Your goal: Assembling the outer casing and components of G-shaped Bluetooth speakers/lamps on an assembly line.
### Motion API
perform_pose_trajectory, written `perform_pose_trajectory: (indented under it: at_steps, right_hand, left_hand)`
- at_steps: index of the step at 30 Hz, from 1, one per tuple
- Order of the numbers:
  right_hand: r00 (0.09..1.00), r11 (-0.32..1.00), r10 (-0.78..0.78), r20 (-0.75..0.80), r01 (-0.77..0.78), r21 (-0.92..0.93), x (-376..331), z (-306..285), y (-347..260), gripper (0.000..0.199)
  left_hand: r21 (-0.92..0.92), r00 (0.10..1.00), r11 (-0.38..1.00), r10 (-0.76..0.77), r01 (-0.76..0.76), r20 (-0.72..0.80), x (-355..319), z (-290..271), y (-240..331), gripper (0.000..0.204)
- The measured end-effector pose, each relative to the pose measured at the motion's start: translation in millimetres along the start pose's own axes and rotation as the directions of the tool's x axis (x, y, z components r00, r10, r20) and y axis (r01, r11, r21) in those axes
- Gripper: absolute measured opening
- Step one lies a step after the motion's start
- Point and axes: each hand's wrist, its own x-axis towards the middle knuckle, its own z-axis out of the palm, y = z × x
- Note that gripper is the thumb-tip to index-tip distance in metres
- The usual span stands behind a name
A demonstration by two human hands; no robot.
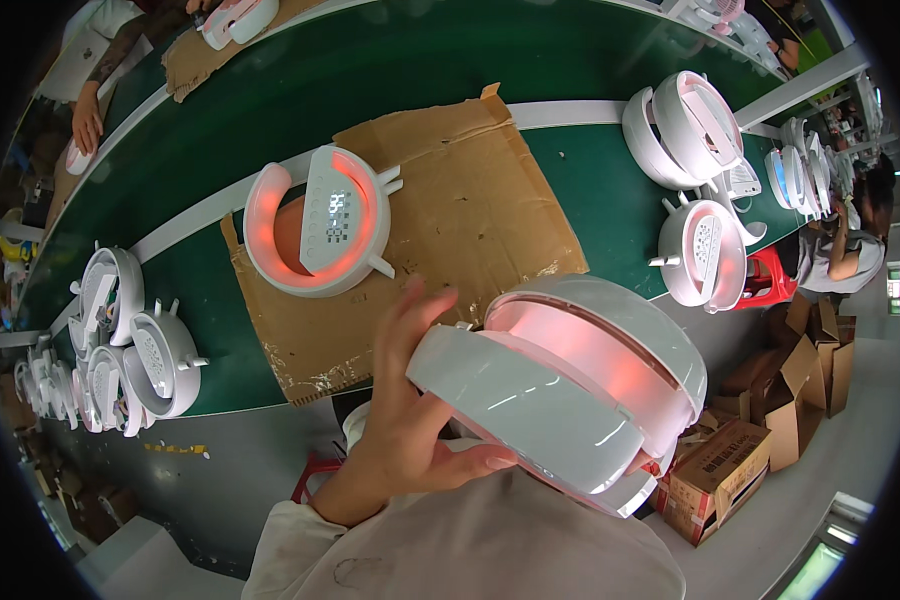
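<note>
In front of my chest a white, rounded lamp (540,400) is held up, its curved inner band glowing pink. My left hand (405,410) grips its left end, the thumb along the lower side and the fingers raised and spread around the edge. Of my right hand (641,461) only a sliver of skin shows at the lower right edge; the lamp hides the rest. Beyond it a second lamp (317,222), C-shaped, lies glowing red-orange with a lit clock display on its flat panel. A brown cardboard sheet (470,220) is under that second lamp.
More white lamps (135,350) are grouped at the left on the green bench (210,330). Others (685,130) stand at the right. Cardboard boxes (715,475) and a red stool (767,280) are on the right. A co-worker's hand (87,120) rests across the bench.
</note>
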Motion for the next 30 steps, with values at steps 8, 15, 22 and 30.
perform_pose_trajectory:
  at_steps: [8, 15, 22, 30]
  right_hand:
    - [0.991, 0.996, 0.092, -0.096, -0.093, 0.0, -3, -1, 0, 0.065]
    - [0.969, 0.986, 0.163, -0.186, -0.166, 0.001, -5, 4, -7, 0.074]
    - [0.934, 0.971, 0.236, -0.268, -0.237, 0.03, -3, 11, -13, 0.083]
    - [0.937, 0.954, 0.281, -0.205, -0.296, -0.042, 4, 9, -24, 0.117]
  left_hand:
    - [-0.091, 0.984, 0.995, -0.025, 0.042, 0.176, 3, 4, -6, 0.061]
    - [-0.151, 0.969, 0.975, 0.189, -0.165, 0.159, -7, 0, -22, 0.057]
    - [-0.594, 0.847, 0.688, 0.056, -0.417, -0.529, -17, 44, -20, 0.104]
    - [-0.754, 0.836, 0.606, -0.529, 0.254, -0.143, -26, 11, -16, 0.108]
